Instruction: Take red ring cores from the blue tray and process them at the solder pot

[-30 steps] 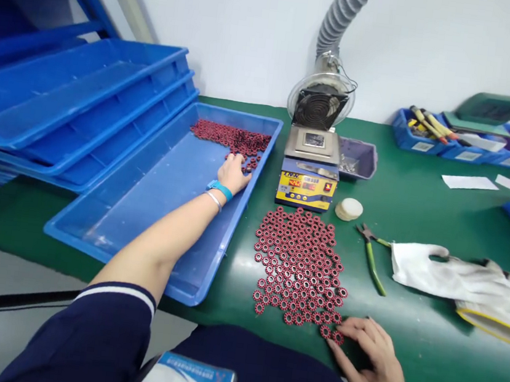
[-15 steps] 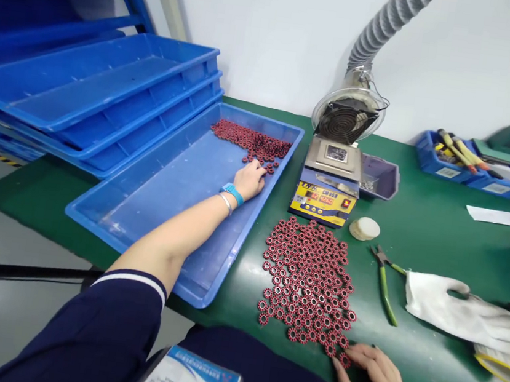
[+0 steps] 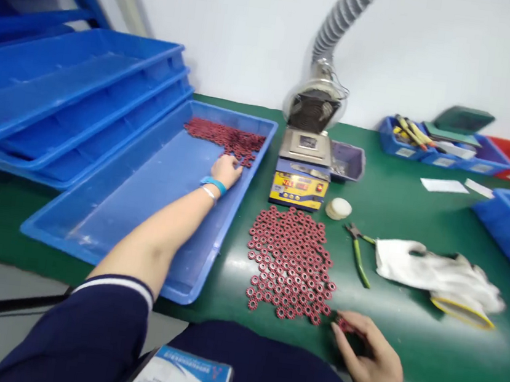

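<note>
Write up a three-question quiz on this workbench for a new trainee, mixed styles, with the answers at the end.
1. Multiple choice: which of these lies nearest the green-handled pliers?
A) the grey hose
B) the white gloves
C) the red bin

2. True or false: the left hand is inside the blue tray that holds red rings.

3. Short answer: what does the right hand hold between thumb and fingers?

Key: 1. B. 2. True. 3. At least one red toothed ring.
</note>
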